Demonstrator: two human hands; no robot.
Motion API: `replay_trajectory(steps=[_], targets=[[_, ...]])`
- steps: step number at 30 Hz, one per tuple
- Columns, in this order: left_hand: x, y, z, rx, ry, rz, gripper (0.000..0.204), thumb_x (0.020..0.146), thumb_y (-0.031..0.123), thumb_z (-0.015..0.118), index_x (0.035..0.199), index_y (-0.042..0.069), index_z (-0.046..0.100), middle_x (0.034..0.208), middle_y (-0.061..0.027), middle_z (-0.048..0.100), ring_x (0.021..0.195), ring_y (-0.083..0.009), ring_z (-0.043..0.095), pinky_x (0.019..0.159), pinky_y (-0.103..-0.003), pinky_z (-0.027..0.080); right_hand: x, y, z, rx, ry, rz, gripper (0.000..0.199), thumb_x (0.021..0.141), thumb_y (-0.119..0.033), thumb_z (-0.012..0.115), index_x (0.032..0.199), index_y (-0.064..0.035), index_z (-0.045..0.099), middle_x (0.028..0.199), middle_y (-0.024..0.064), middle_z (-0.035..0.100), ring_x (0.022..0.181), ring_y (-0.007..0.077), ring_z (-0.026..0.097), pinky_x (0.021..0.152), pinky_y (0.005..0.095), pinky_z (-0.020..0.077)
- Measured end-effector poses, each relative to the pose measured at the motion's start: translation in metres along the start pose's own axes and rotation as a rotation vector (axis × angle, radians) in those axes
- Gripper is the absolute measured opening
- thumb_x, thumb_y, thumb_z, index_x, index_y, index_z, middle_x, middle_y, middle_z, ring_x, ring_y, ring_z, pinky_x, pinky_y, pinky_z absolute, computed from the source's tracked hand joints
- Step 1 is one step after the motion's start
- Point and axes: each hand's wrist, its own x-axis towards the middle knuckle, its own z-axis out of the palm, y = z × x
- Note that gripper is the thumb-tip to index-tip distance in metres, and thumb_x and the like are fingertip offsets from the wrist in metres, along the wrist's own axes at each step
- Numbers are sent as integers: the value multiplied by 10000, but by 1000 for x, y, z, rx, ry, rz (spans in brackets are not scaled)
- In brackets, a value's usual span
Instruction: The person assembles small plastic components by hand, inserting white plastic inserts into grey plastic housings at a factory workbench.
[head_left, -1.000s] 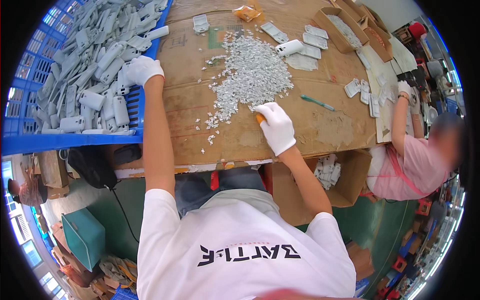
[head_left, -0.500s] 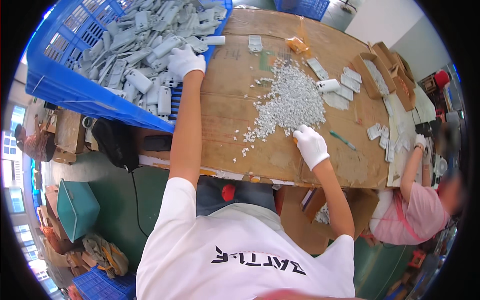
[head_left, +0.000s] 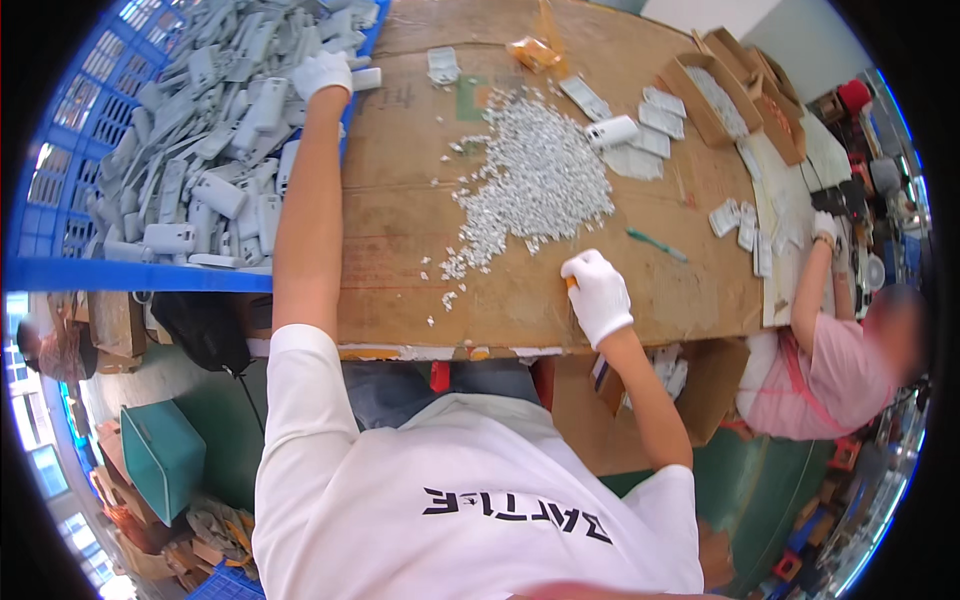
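Left hand [head_left: 322, 75], gloved, at pale casings [head_left: 219, 195] in blue crate [head_left: 140, 277]; hold unclear. Right hand [head_left: 598, 297] curled round orange item [head_left: 571, 282], near parts heap [head_left: 545, 165].

Apparently a workshop: crated plastic parts [head_left: 218, 195]

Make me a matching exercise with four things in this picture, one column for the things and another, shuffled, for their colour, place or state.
Things:
1. Left hand
2. Right hand
3. Pen
4. Crate

Matches:
A. Blue
B. With an orange bit showing at it
C. Teal
D. Over the white casings

Pairs: 1-D, 2-B, 3-C, 4-A
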Motion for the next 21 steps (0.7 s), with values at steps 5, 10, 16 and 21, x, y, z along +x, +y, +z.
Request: replay_trajectory(steps=[5,10,16,21], targets=[[-89,53,-54,-524,56,34,370,890,348,645,1178,117,680,1134,-157,702,1099,-324,651,905,-475,513,0,3,-1,115,-27,32,171,740,41,649,849,-91,653,886,98,636,856,324,642,763,403,526],[-231,69,-43,-1542,-412,53,439,978,338,573,1301,41,595,936,-62,658,834,-181,628,721,-312,503,5,-3,6,165,30,-30,291,731,84,640,965,-89,626,826,83,633,815,291,642,747,387,527],[-324,74,-94,-1800,-663,-222,427,1004,408,539,1271,79,595,823,36,525,644,-58,459,525,-227,381,4,-7,0,272,74,166,400,708,98,707,1054,-91,637,858,67,633,764,210,649,710,321,542],[-373,67,-87,-1836,-671,-64,423,959,143,558,1364,36,505,1102,-80,645,791,-144,647,668,-288,568,4,0,4,46,117,278,330,714,29,735,1005,-100,648,859,74,625,767,232,649,721,364,535]])
